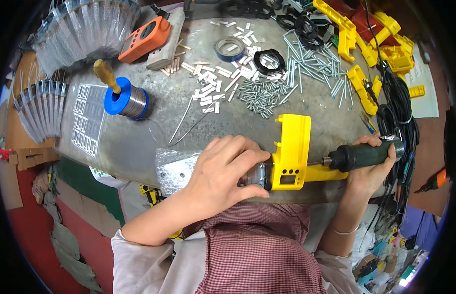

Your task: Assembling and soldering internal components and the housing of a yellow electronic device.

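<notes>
My right hand (pixel 371 169) is wrapped round a dark power screwdriver (pixel 358 157) lying level. Its bit points left, at the right side of a yellow plastic housing (pixel 292 147); whether the tip touches a screw is hidden. A yellow handle-like part (pixel 326 173) extends right from the housing, under the bit. My left hand (pixel 228 166) grips the metal-and-clear body (pixel 255 175) joined to the housing's left side, thumb below and fingers above. Left of that hand, a plastic-wrapped metal plate (pixel 176 171) shows at the bench's front edge; its link to the body is covered.
On the bench (pixel 140 134) lie small screws (pixel 262 96), long bolts (pixel 311 63), white strips (pixel 208 85), a tape roll (pixel 229 49) and a black ring (pixel 269 62). A blue solder spool (pixel 125 100) stands left. Yellow housings (pixel 362 90) and black cables (pixel 397 108) crowd the right.
</notes>
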Demonstrator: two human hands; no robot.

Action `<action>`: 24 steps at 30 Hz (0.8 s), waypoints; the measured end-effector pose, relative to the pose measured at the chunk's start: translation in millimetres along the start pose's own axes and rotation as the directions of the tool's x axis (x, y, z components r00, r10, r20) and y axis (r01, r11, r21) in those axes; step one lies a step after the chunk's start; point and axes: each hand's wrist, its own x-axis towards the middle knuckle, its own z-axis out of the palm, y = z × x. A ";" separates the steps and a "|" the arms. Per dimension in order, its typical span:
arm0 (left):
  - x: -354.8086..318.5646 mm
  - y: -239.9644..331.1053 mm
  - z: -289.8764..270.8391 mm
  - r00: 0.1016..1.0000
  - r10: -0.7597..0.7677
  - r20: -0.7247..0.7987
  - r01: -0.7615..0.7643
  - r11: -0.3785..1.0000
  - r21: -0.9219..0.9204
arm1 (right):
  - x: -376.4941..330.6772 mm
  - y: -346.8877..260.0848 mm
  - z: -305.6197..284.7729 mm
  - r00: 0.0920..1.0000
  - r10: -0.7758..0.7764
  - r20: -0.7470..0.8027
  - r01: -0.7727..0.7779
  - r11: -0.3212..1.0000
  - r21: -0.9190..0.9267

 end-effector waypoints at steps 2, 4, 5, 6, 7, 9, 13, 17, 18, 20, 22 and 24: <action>-2.2 -0.3 0.1 1.000 -0.003 -0.008 0.003 0.999 -0.032 | 1.6 -1.4 2.1 0.999 0.032 0.020 -0.033 0.999 0.034; -3.7 -1.0 1.4 1.000 -0.011 -0.017 0.010 0.998 -0.063 | 4.4 -1.6 -1.3 0.998 0.044 0.036 -0.044 0.999 0.022; -3.9 -1.2 1.7 1.000 0.000 -0.001 0.000 0.997 -0.077 | 5.1 -1.7 -1.8 0.998 0.050 0.045 -0.051 0.999 0.018; -3.9 -0.9 1.5 1.000 0.012 0.017 -0.011 0.996 -0.092 | 3.2 -0.6 0.6 0.999 0.036 0.034 -0.036 0.999 -0.003; -3.7 -1.3 1.7 1.000 0.009 0.010 -0.008 0.995 -0.095 | 2.9 -1.3 1.7 0.999 0.040 0.038 -0.039 0.999 -0.010; -2.4 -3.6 2.7 0.999 0.050 0.002 -0.049 0.994 -0.101 | 2.9 -2.6 2.8 0.999 0.035 0.028 -0.035 0.999 0.003; -0.3 -5.7 2.7 0.998 0.066 0.004 -0.065 0.993 -0.103 | 5.3 -1.0 9.2 0.998 0.047 0.045 -0.047 0.999 -0.011; 0.8 -5.8 3.2 0.996 0.083 -0.016 -0.084 0.991 -0.105 | 8.2 -1.8 10.5 0.996 0.076 0.048 -0.075 0.997 -0.018; 0.7 -5.8 3.4 0.996 0.087 -0.022 -0.089 0.990 -0.105 | 8.8 -2.0 10.2 0.995 0.080 0.052 -0.079 0.997 -0.021; -0.4 -5.6 4.3 0.995 0.092 -0.025 -0.094 0.990 -0.103 | 8.0 -1.8 13.8 0.996 0.076 0.043 -0.075 0.997 -0.024; 0.6 -6.6 5.2 0.995 0.093 -0.026 -0.095 0.991 -0.099 | 8.2 0.1 20.5 0.997 0.075 0.030 -0.074 0.997 -0.026; 0.7 -7.0 7.2 0.995 0.094 -0.040 -0.098 0.987 -0.130 | 6.6 1.1 26.0 0.998 0.057 0.020 -0.056 0.997 -0.044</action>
